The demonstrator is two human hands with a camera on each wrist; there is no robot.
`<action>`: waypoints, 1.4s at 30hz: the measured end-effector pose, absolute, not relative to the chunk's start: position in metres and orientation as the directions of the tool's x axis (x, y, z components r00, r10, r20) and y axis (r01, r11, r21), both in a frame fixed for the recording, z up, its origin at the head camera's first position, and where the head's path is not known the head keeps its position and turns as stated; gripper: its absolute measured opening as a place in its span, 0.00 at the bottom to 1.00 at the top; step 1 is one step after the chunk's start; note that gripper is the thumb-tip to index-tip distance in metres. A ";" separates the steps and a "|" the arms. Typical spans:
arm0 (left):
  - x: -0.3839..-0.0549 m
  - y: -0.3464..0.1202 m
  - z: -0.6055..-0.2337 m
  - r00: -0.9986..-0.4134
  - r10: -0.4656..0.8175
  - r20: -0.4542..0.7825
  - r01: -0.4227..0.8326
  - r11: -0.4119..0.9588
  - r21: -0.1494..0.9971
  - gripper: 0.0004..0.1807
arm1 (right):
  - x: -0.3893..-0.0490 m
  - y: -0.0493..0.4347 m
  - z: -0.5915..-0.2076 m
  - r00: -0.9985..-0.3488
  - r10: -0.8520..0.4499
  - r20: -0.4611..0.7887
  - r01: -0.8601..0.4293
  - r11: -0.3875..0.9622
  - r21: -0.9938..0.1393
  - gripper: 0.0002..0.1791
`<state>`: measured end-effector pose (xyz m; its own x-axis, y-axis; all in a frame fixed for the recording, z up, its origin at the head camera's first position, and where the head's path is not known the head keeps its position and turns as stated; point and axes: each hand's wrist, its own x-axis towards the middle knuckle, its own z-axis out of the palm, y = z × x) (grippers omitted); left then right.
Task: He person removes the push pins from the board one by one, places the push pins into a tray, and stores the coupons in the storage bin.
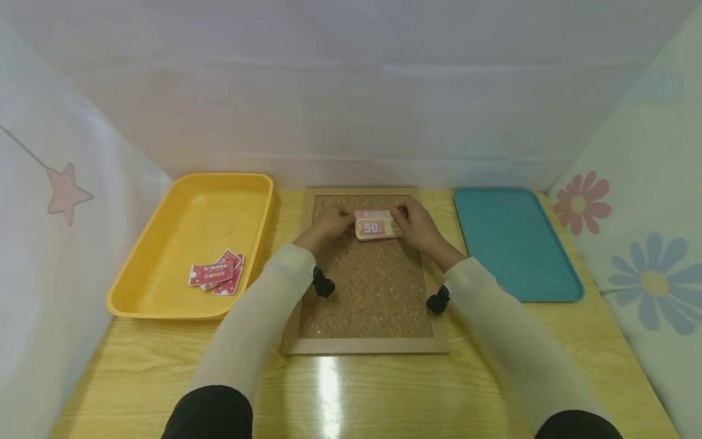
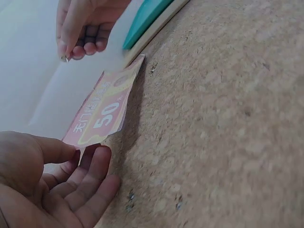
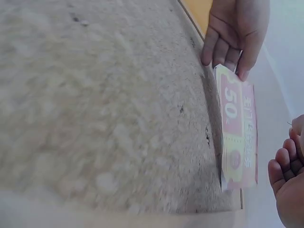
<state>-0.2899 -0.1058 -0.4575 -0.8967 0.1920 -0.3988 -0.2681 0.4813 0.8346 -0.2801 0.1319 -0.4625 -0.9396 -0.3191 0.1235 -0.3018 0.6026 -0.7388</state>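
My left hand (image 1: 329, 224) pinches the left end of a pink and yellow paper coupon (image 1: 375, 227) printed "50", between thumb and fingers. Layered edges show that more than one slip lies together, and they are held over the upper part of a cork board (image 1: 367, 286) with a wooden frame. Near the coupon's right end, my right hand (image 1: 418, 227) has its fingers curled. In the left wrist view a tiny pin (image 2: 67, 60) pokes out between the thumb and finger of that right hand. A gap separates the right hand from the paper in both wrist views.
To the left stands a yellow tray (image 1: 189, 305) with several red coupons (image 1: 219, 273) in a loose pile. A teal tray (image 1: 518, 244) lies to the right of the board. White cloth walls (image 1: 351, 110) close off the back and sides of the wooden table (image 1: 384, 396).
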 end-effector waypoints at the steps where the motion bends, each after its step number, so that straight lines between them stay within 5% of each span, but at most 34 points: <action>1: -0.288 -0.107 -0.455 -0.898 0.194 -0.395 -0.263 0.482 0.836 0.16 | -0.278 0.134 -0.461 -0.938 -0.325 0.125 -0.306 0.596 -0.743 0.19; 18: -0.279 -0.126 -0.441 -0.916 0.220 -0.334 -0.154 0.577 0.802 0.19 | -0.246 0.185 -0.459 -0.933 -0.324 0.153 -0.335 0.634 -0.697 0.16; 42: -0.255 -0.188 -0.416 -0.908 0.250 -0.336 -0.189 0.470 0.862 0.20 | -0.240 0.249 -0.467 -0.959 -0.270 0.086 -0.255 0.687 -0.680 0.21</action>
